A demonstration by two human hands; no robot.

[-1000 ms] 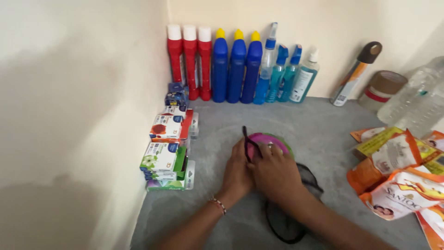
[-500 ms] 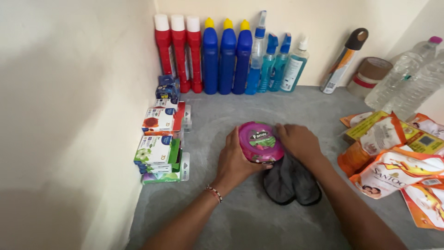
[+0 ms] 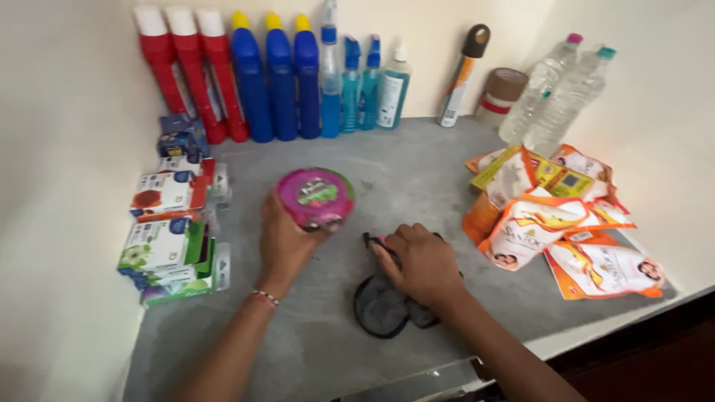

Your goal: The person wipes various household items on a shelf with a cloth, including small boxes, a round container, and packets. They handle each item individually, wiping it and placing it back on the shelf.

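Observation:
My left hand (image 3: 285,246) grips a round pink and green disc-shaped pack (image 3: 315,197), held tilted just above the grey shelf (image 3: 417,167). To its right, my right hand (image 3: 419,262) presses down on dark round mesh pieces (image 3: 383,305) that lie flat on the shelf, with its fingers closed on a pink-edged piece. The two hands are a short way apart.
Red (image 3: 182,71) and blue (image 3: 275,74) bottles, spray bottles (image 3: 350,82), a tall can (image 3: 462,74), a tape roll (image 3: 500,95) and two clear water bottles (image 3: 555,93) line the back wall. Small boxes (image 3: 167,231) stand at left. Orange sachets (image 3: 555,216) lie at right.
Both hands held the pink pack together over the mesh; now my left hand has carried it left alone, and my right hand has dropped onto the dark mesh pieces.

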